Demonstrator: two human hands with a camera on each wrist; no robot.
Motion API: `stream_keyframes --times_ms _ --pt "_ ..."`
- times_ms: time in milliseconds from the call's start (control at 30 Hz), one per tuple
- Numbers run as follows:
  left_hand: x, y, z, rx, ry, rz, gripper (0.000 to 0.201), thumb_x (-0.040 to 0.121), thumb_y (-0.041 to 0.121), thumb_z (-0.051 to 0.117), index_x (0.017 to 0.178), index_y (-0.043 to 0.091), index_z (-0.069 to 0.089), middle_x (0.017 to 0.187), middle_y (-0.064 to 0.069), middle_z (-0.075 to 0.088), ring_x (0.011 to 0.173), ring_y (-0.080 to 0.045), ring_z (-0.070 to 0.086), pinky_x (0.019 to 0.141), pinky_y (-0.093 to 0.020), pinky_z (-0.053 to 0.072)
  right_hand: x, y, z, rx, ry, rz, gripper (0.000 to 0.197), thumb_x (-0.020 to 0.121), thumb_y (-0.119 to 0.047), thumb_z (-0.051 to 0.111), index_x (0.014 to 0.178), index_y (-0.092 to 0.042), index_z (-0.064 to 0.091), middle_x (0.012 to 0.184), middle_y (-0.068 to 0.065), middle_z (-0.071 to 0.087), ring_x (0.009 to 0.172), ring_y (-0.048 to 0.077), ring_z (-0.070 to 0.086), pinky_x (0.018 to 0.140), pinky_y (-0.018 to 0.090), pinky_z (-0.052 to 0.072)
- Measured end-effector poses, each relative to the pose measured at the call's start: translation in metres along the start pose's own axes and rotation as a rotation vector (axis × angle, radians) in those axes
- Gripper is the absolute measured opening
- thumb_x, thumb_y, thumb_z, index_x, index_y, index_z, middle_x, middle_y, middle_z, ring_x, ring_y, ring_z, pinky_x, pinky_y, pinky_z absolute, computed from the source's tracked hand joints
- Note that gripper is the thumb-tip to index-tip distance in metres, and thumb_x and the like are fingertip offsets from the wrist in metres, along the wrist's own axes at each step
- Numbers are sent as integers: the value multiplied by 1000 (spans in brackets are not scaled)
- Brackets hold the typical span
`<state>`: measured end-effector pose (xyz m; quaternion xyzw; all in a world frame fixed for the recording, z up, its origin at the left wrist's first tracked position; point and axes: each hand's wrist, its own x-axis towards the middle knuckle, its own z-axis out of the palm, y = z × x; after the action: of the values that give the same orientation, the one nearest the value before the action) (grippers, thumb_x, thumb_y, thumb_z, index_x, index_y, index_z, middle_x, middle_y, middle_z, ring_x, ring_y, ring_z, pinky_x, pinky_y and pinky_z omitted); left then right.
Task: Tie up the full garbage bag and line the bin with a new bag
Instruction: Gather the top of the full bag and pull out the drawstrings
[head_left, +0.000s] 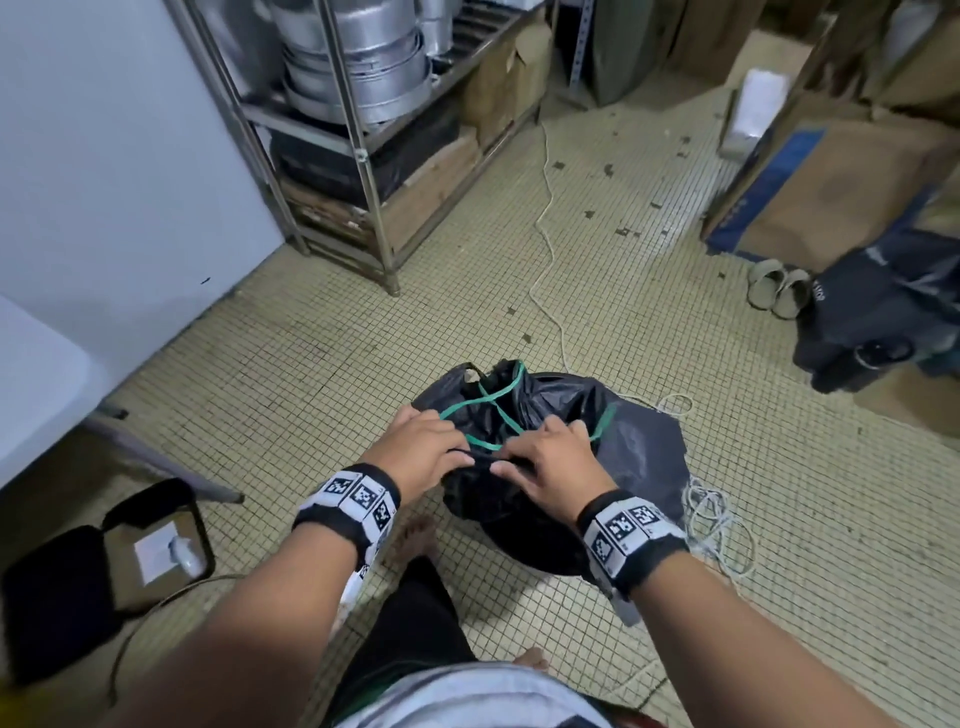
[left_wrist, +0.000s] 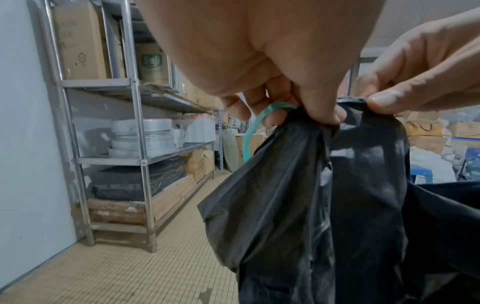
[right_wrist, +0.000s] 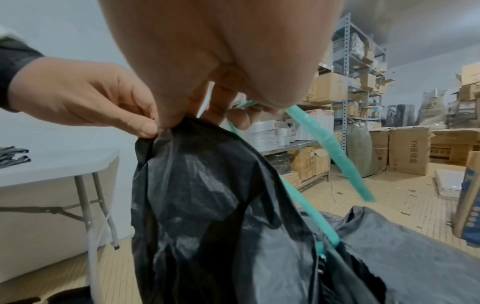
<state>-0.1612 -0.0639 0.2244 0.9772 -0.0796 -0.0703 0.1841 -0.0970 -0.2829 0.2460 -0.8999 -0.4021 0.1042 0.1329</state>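
Note:
A black garbage bag (head_left: 639, 457) stands on the tiled floor in front of me, with a green drawstring (head_left: 493, 410) looped over its gathered top. My left hand (head_left: 457, 452) and right hand (head_left: 511, 462) meet at the near edge of the bag's mouth. In the left wrist view my left hand (left_wrist: 306, 115) pinches the black plastic (left_wrist: 298, 185), and the green drawstring (left_wrist: 249, 133) runs over one finger. In the right wrist view my right hand (right_wrist: 182, 121) pinches the same edge beside the left hand (right_wrist: 148, 127), and the drawstring (right_wrist: 335, 152) trails from under its fingers.
A steel rack (head_left: 363, 156) with metal pans stands far left. A white folding table (head_left: 41, 374) is at my left, with dark folded items (right_wrist: 13, 156) on it. A white cord (head_left: 550, 249) crosses the floor. Cardboard boxes (head_left: 831, 197), slippers (head_left: 779, 288), an open black case (head_left: 78, 582).

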Motion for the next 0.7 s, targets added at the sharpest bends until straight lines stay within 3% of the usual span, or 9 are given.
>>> stream_keyframes --times_ms 133,267,467,567,700 --pt "3 15 -13 23 97 48 30 99 48 52 106 26 71 98 13 67 97 -12 49 88 -23 17 -9 8 -20 64 63 -27 30 98 -55 48 102 -33 69 96 -14 69 92 16 45 81 37 26" --pt "9 29 -22 -18 191 55 26 96 47 59 100 25 72 94 14 67 96 -13 52 87 -25 19 -17 11 -44 73 126 -32 29 99 -52 50 100 -31 69 93 -14 69 90 15 44 85 39 29" --pt "12 27 -29 0 155 1 27 96 47 57 106 25 71 97 16 64 101 -15 55 97 -34 28 -29 23 -71 156 258 -19 24 97 -47 56 91 -29 70 85 -15 68 85 12 45 89 39 30" --pt "16 28 -36 -29 227 14 23 97 43 59 101 24 72 93 17 62 99 -14 56 91 -31 26 -29 29 -75 156 244 16 26 92 -56 58 94 -31 67 85 -15 67 86 11 44 89 38 30" --pt "30 37 -52 -45 281 59 21 98 40 58 98 23 71 93 15 64 96 -11 54 91 -27 25 -16 22 -76 118 233 49 51 79 -77 55 110 -37 64 86 -19 65 89 8 43 83 35 28"
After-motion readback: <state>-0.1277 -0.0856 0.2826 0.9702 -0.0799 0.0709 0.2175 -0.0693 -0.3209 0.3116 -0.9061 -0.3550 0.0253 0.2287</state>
